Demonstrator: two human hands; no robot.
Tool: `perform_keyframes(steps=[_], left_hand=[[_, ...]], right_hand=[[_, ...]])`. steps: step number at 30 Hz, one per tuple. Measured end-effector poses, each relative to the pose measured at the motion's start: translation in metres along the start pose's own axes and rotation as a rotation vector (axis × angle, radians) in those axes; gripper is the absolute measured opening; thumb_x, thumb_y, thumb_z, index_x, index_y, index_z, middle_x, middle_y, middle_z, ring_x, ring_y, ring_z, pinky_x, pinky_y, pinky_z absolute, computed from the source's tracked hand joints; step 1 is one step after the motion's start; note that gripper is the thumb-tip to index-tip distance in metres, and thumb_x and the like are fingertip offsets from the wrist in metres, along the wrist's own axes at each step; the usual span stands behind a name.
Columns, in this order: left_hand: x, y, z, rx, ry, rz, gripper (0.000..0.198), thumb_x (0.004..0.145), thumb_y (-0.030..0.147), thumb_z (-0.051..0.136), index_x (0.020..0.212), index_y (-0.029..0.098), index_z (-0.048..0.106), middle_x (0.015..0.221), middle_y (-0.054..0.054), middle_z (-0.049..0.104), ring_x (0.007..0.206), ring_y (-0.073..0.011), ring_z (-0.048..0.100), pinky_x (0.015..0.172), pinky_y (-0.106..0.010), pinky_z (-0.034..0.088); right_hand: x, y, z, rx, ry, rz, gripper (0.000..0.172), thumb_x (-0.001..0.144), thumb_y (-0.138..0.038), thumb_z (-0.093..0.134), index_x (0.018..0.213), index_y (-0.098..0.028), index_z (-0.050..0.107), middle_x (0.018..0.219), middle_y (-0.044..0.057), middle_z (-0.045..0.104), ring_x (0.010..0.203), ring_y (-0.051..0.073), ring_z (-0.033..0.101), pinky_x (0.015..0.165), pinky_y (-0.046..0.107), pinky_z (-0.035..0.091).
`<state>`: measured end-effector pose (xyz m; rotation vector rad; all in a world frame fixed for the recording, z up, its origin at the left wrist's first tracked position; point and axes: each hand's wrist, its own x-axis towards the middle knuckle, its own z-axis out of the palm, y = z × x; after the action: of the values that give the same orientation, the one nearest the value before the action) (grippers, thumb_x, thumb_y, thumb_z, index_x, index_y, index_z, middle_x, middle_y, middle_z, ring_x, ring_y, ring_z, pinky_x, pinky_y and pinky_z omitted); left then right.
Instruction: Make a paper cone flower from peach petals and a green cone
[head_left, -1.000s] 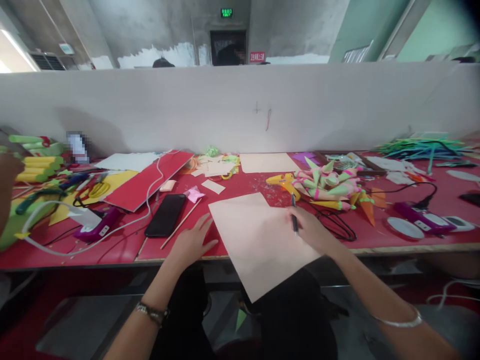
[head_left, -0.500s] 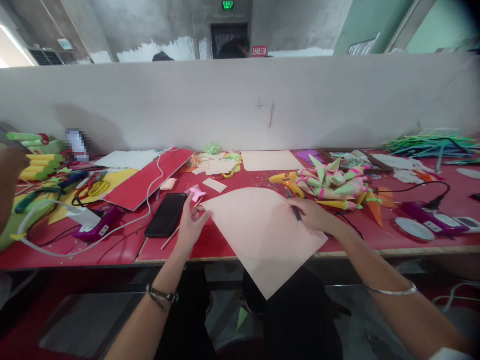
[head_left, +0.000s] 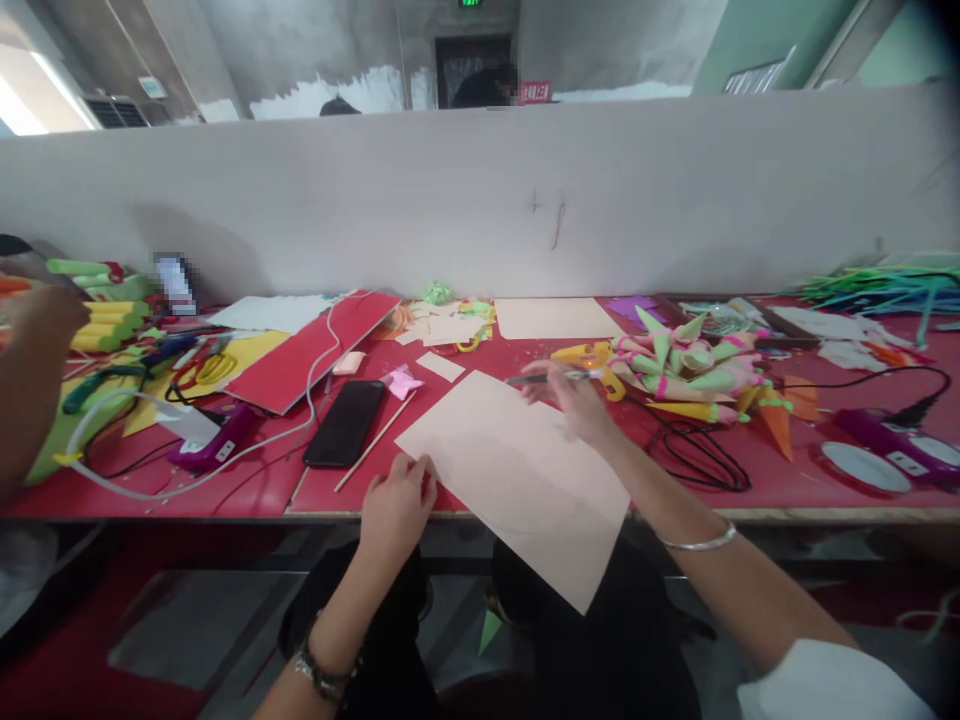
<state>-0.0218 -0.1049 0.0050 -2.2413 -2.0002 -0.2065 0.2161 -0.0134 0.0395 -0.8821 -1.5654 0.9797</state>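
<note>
A large pale peach sheet (head_left: pixel 525 470) lies at a slant on the red table, one corner hanging over the front edge. A faint curved line shows on its lower part. My left hand (head_left: pixel 397 500), fingers bent together, grips the sheet's left edge. Above the sheet's upper edge, my right hand (head_left: pixel 566 395) holds a dark pen (head_left: pixel 536 379) lying nearly level between the fingers. A black phone (head_left: pixel 346 424) and a thin wooden stick (head_left: pixel 375 440) are to the left of the sheet.
Behind my right hand sit an orange glue gun (head_left: pixel 585 357) and green-pink paper cones (head_left: pixel 675 365). A red board (head_left: pixel 300 360), white cable and purple power strip (head_left: pixel 214 440) lie left. Another person's hand (head_left: pixel 45 320) is at far left.
The sheet has turned, its lower corner shifting right. My left hand has moved down along its edge and closed on it. My right hand has moved up and left, with the pen now level.
</note>
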Motion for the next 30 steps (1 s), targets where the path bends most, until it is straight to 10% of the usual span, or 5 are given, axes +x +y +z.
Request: perform_keyframes(steps=[5, 14, 30], left_hand=[[-0.003, 0.003, 0.003, 0.051, 0.064, 0.016, 0.032, 0.083, 0.030, 0.035, 0.108, 0.020, 0.052, 0.113, -0.009, 0.052, 0.068, -0.0172, 0.060, 0.065, -0.031, 0.043], [0.001, -0.005, 0.003, 0.003, 0.046, 0.036, 0.033, 0.079, 0.032, 0.041, 0.108, 0.018, 0.051, 0.118, -0.008, 0.053, 0.072, -0.0186, 0.061, 0.067, -0.031, 0.045], [0.000, -0.006, 0.004, 0.002, 0.061, 0.028, 0.036, 0.080, 0.034, 0.041, 0.110, 0.018, 0.051, 0.120, -0.007, 0.053, 0.075, -0.0186, 0.062, 0.067, -0.031, 0.045]], right_hand=[[-0.015, 0.015, 0.046, 0.215, -0.232, 0.289, 0.023, 0.072, -0.038, 0.057, 0.083, -0.018, 0.057, 0.074, 0.003, 0.061, 0.069, 0.014, 0.058, 0.055, 0.024, 0.045], [-0.017, 0.025, 0.072, 0.204, -0.398, 0.332, 0.026, 0.077, -0.035, 0.049, 0.061, -0.015, 0.053, 0.049, -0.002, 0.053, 0.042, 0.006, 0.045, 0.040, 0.017, 0.032], [-0.004, 0.033, 0.076, 0.140, -0.169, 0.269, 0.026, 0.078, -0.041, 0.045, 0.065, -0.018, 0.048, 0.055, -0.002, 0.052, 0.047, 0.007, 0.044, 0.043, 0.018, 0.032]])
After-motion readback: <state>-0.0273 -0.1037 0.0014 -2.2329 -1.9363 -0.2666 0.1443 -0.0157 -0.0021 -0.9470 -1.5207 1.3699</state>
